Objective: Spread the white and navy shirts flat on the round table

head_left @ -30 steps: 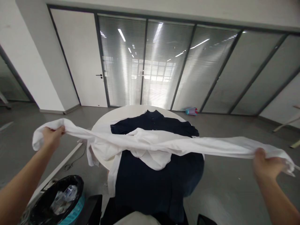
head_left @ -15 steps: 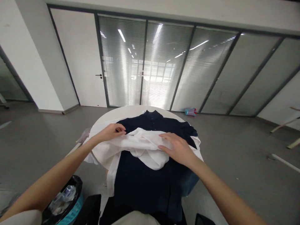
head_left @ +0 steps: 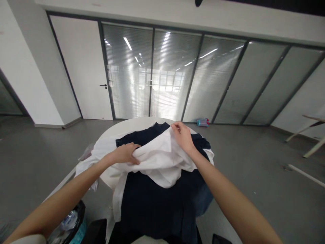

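Note:
A dark navy shirt lies spread over a round white table, its collar at the far side and its lower part hanging over the near edge. Across its middle lies a bunched white garment. My right hand pinches the white cloth and holds it raised near the dark collar. On the left, my left hand has its fingers closed on the edge of the same cloth. More white fabric shows beneath the dark shirt at both sides.
A lined blue bin with plastic waste stands at the lower left. A clear bag is beside the table's left edge. On the floor by the glass wall lies a blue and pink basket. Table legs stand at the right.
My right hand has closed on the white cloth and drawn its edge up and away from me. My left hand has shifted slightly down and now grips the cloth. The view has tilted a little.

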Demonstrator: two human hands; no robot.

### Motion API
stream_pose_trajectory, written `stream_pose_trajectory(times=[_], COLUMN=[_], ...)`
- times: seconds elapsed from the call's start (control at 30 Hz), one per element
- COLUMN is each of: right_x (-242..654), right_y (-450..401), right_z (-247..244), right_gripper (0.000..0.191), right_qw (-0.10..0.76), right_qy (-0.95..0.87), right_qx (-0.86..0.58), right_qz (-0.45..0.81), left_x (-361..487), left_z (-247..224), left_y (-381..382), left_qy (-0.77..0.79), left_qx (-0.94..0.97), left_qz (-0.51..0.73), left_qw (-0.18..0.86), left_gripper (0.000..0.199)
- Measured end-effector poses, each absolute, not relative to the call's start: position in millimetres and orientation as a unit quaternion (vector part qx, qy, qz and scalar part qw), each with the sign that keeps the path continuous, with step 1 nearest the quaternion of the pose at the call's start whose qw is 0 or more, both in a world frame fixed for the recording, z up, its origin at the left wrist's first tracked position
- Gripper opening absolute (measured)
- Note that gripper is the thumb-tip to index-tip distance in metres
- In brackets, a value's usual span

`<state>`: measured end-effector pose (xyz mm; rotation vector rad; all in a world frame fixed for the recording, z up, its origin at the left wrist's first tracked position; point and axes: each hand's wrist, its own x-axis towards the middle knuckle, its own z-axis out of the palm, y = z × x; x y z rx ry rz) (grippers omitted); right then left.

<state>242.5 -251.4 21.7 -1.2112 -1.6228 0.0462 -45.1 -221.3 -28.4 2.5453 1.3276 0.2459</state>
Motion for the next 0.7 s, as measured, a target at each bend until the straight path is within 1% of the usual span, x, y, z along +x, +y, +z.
stream_pose_trajectory(times=[0.07, 0.1, 0.13, 0.2, 0.33, 0.4, 0.43, 0.5, 0.57, 0.63, 0.7], right_x=[251, 256, 260, 268, 283, 289, 291, 293, 293, 292, 291], right_y=[-252, -253, -254, -255, -258, -262, -265, -271, -276, -279, -280], right_z=[27, 29, 30, 31, 26, 21, 17, 11, 5, 0, -5], right_gripper=[0.023, 0.024, 0.025, 0.026, 0.024, 0.022, 0.025, 0.037, 0.046, 0.043, 0.030], right_qw=[0.569, 0.584, 0.596, 0.611, 0.605, 0.567, 0.536, 0.456, 0.385, 0.352, 0.359], right_qy=[-0.653, -0.643, -0.634, -0.622, -0.632, -0.672, -0.700, -0.760, -0.799, -0.809, -0.807], right_qx=[-0.499, -0.496, -0.492, -0.488, -0.479, -0.467, -0.460, -0.446, -0.441, -0.444, -0.443], right_qz=[0.004, -0.007, -0.018, -0.041, -0.073, -0.094, -0.105, -0.124, -0.137, -0.154, -0.157], left_x=[-46, -47, -48, -53, -57, -56, -54, -52, -50, -50, -51], left_z=[-25, -21, -17, -6, 14, 19, 20, 20, 18, 18, 17], left_y=[-228, -230, -232, -232, -236, -238, -238, -237, -234, -232, -233], left_qy=[0.491, 0.502, 0.503, 0.472, 0.401, 0.395, 0.399, 0.415, 0.414, 0.375, 0.318], left_qx=[0.861, 0.855, 0.853, 0.861, 0.856, 0.842, 0.836, 0.821, 0.813, 0.828, 0.862], left_qz=[0.077, 0.087, 0.108, 0.169, 0.282, 0.322, 0.336, 0.360, 0.379, 0.379, 0.346], left_qw=[0.108, 0.094, 0.083, 0.086, 0.166, 0.176, 0.171, 0.158, 0.158, 0.174, 0.190], left_gripper=[0.038, 0.030, 0.029, 0.034, 0.037, 0.038, 0.039, 0.037, 0.030, 0.031, 0.042])
